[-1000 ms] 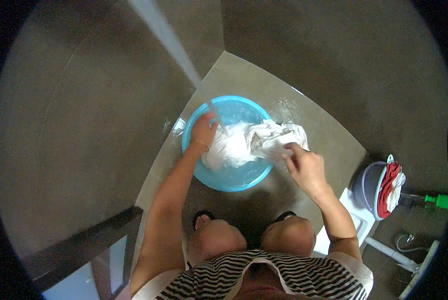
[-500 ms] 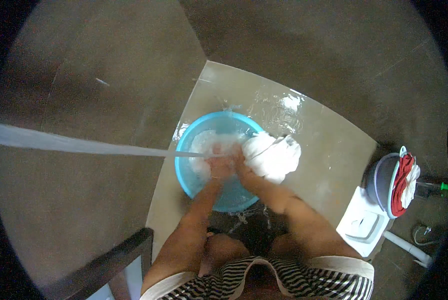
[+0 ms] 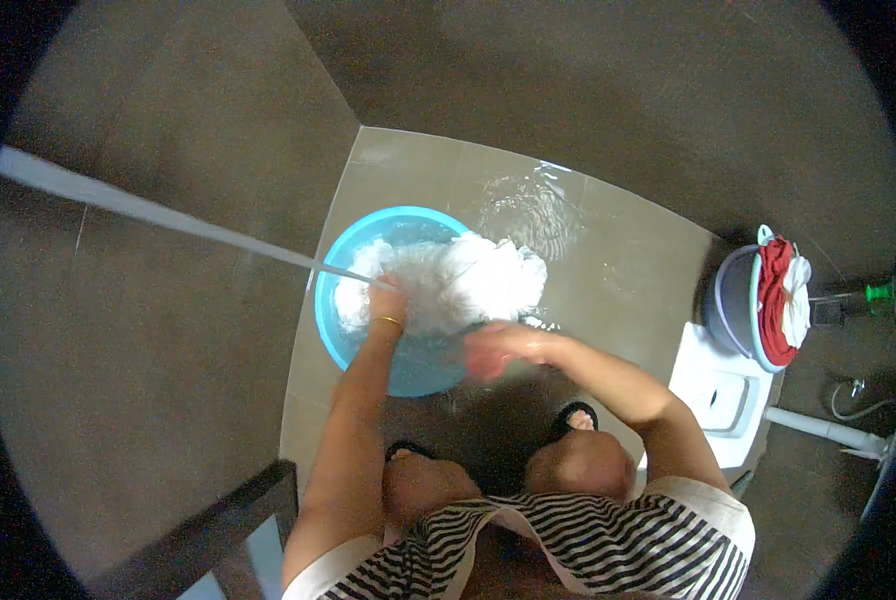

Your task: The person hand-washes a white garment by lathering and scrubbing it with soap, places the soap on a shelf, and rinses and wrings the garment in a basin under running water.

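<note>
A round blue basin (image 3: 334, 345) of water stands on the wet floor. A bunched white cloth (image 3: 493, 280) lies partly in it and hangs over its right rim. My left hand (image 3: 388, 298), with a yellow bangle at the wrist, is down in the basin against the cloth's left part; its fingers are mostly hidden by cloth and water. Smeared by motion, my right hand (image 3: 496, 350) hangs near the basin's lower right rim, just below the cloth, and whether it holds anything is unclear. A pale stream of water (image 3: 208, 230) slants in from the left toward my left hand.
At right, a purple bucket (image 3: 730, 300) holds a light-blue basin with red cloth (image 3: 774, 310) and white cloth (image 3: 796, 300). Beside it are a white squat toilet (image 3: 688, 375) and a white pipe (image 3: 818, 428). Dark walls meet behind the basin; a dark frame stands lower left.
My hands were together in the basin; now the right has drawn away toward its lower right rim. The white cloth is spread further into the basin. The view has shifted.
</note>
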Demonstrator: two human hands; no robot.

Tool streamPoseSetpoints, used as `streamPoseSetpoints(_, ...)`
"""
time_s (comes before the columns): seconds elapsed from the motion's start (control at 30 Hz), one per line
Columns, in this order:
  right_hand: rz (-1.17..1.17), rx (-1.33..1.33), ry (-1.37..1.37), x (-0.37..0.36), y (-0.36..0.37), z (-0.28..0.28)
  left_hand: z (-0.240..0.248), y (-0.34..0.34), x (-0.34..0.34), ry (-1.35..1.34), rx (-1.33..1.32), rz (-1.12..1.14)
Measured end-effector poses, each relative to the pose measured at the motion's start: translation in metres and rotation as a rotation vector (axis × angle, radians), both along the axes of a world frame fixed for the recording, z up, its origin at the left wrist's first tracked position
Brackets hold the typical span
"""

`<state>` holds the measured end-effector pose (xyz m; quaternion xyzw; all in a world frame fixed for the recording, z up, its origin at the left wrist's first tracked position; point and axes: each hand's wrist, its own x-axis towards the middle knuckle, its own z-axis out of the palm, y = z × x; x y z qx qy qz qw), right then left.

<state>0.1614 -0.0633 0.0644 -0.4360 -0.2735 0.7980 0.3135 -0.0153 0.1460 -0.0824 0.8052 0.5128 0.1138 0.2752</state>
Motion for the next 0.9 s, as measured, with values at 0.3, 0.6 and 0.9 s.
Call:
streamPoseSetpoints(0.3, -0.761, -0.511, 0.251, 0.044, -0.036, -0.059, 0.140, -0.003, -0.027, 0.182, -0.509, -0.275)
streamPoseSetpoints(0.6, -1.451, 0.242, -0.068, 0.062, 0.036, -0.010, 0.327, -0.049, -0.107, -0.528, -0.946, 0.272)
streamPoseSetpoints(0.9, -0.943, 0.477, 0.195, -0.024, 0.104, 0.048, 0.211, -0.107, -0.129, -1.033, -1.120, 0.582)
